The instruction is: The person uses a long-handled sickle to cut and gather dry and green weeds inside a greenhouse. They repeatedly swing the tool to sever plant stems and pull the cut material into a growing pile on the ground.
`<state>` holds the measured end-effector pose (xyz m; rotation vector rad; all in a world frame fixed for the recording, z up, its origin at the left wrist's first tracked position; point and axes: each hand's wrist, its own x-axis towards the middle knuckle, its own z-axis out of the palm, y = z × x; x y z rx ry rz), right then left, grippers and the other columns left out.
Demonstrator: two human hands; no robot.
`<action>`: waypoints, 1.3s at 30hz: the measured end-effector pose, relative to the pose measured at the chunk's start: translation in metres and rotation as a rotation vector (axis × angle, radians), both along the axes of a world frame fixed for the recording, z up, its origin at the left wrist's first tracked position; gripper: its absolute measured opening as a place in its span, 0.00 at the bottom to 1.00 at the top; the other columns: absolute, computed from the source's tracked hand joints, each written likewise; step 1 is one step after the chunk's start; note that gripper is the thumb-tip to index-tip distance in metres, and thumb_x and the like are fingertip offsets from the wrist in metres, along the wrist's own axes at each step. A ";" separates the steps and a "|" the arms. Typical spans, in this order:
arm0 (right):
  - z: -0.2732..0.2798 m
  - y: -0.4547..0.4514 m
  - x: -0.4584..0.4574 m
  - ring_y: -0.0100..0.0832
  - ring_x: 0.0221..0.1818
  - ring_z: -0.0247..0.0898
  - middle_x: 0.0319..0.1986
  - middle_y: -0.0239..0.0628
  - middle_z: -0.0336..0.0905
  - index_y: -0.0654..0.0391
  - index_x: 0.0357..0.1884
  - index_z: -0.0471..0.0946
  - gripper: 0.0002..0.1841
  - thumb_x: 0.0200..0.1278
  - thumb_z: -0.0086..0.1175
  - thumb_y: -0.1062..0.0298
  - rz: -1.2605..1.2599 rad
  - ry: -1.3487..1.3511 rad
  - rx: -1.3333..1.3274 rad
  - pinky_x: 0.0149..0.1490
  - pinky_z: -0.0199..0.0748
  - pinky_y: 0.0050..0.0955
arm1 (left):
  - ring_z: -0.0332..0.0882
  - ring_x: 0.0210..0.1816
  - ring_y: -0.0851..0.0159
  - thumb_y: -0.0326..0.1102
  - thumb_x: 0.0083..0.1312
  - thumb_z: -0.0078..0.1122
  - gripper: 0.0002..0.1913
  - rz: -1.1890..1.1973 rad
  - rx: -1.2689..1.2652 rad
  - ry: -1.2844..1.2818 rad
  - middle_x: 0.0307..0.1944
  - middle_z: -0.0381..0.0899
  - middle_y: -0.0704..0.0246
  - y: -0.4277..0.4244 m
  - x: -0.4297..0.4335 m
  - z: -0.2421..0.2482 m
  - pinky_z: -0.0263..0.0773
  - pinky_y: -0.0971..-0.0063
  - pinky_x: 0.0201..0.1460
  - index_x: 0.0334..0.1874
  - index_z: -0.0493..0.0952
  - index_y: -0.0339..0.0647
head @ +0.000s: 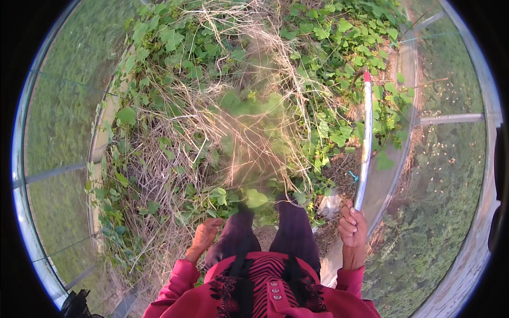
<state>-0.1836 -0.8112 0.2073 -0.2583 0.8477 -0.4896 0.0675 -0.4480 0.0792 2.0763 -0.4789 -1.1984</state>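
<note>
My right hand (353, 225) is wrapped around the lower end of a long silvery metal pole (366, 139). The pole points away from me, with a red band (367, 76) near its far end. Beside that band a dark curved piece (358, 75), perhaps a blade, is partly lost among leaves. My left hand (206, 233) hangs beside my left thigh, its fingers loosely bent and nothing visible in them. In front of my legs lies a tangle of dry stems (254, 139) mixed with green leafy vines (338, 131).
Clear plastic sheeting (445, 167) on metal tubes (451, 119) runs along the right, and a similar sheeted side (59, 131) curves along the left. Pale strips (101, 135) edge the growth. A blue tie (353, 177) and a whitish scrap (329, 206) are near the pole.
</note>
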 end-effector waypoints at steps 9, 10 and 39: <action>-0.104 0.016 0.032 0.17 0.13 0.53 0.19 0.25 0.60 0.52 0.38 0.64 0.09 0.61 0.52 0.74 -0.027 0.521 -0.266 0.16 0.53 0.19 | 0.81 0.46 0.65 0.21 0.61 0.48 0.17 0.196 0.081 0.086 0.43 0.81 0.62 0.102 -0.008 -0.011 0.76 0.73 0.49 0.52 0.78 0.35; -0.119 0.025 0.054 0.17 0.14 0.53 0.19 0.26 0.61 0.52 0.37 0.63 0.09 0.61 0.52 0.74 0.010 0.480 -0.306 0.16 0.53 0.20 | 0.81 0.44 0.64 0.21 0.61 0.48 0.17 0.242 0.060 0.084 0.42 0.82 0.62 0.111 -0.014 -0.014 0.76 0.73 0.48 0.52 0.79 0.35; -0.072 0.110 0.069 0.19 0.14 0.61 0.19 0.27 0.64 0.63 0.47 0.68 0.14 0.58 0.51 0.74 1.026 0.445 -0.362 0.19 0.61 0.23 | 0.81 0.42 0.66 0.22 0.63 0.48 0.16 0.059 0.071 0.100 0.43 0.82 0.62 0.097 -0.003 -0.013 0.76 0.73 0.48 0.53 0.77 0.34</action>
